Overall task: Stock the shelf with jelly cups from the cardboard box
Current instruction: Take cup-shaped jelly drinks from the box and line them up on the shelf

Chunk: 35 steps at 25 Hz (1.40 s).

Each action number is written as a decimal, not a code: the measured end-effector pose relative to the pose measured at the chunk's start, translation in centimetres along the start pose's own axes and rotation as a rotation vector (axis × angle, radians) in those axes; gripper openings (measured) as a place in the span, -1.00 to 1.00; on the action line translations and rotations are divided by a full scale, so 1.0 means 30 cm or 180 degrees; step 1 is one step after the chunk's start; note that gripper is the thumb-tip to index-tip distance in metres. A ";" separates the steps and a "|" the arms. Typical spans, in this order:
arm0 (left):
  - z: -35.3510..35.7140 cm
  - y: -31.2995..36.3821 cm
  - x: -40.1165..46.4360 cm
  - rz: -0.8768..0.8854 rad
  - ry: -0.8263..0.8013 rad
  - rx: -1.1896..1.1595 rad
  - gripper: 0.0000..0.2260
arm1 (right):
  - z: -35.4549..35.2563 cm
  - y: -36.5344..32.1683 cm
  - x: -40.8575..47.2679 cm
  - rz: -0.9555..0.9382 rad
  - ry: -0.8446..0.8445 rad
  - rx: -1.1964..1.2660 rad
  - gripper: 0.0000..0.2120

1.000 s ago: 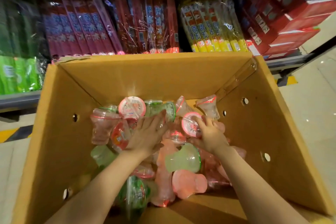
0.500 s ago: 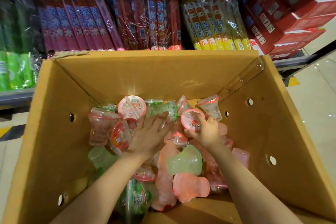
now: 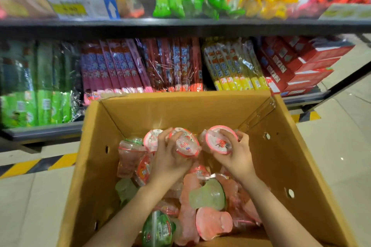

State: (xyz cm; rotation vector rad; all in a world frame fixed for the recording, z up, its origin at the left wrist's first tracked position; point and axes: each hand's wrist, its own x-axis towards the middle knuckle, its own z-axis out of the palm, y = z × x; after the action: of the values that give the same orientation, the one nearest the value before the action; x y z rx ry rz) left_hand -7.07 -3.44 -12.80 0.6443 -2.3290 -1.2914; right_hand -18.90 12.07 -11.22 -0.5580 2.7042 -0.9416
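Left hand, right hand each grip pink jelly cup; cardboard box holds more.

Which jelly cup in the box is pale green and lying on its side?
The pale green cup in the middle, just below the right hand; its neighbours are pink.

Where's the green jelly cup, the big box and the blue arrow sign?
green jelly cup [image 3: 157, 228], head view, its lid
cardboard box [image 3: 180, 110], head view, inner far wall
blue arrow sign [image 3: 112, 8], head view, its middle
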 end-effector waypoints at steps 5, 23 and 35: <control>-0.233 0.358 0.082 0.0451 0.0669 0.0033 -0.38 | -0.271 -0.263 0.002 -0.0207 0.0620 0.0362 -0.44; -1.242 1.953 0.304 0.0650 0.1453 -0.0523 -0.41 | -1.630 -1.604 -0.186 -0.1261 0.1414 0.1572 -0.48; -1.785 2.454 0.330 0.1281 0.1798 -0.0783 -0.41 | -2.098 -2.181 -0.327 -0.1994 0.1345 0.2377 -0.48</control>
State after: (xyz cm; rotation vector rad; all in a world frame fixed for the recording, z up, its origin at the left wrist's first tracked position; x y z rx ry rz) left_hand -0.62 -10.96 78.24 0.3685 -1.6962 -1.0204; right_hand -12.48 3.48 79.48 -1.1374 2.1957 -2.2993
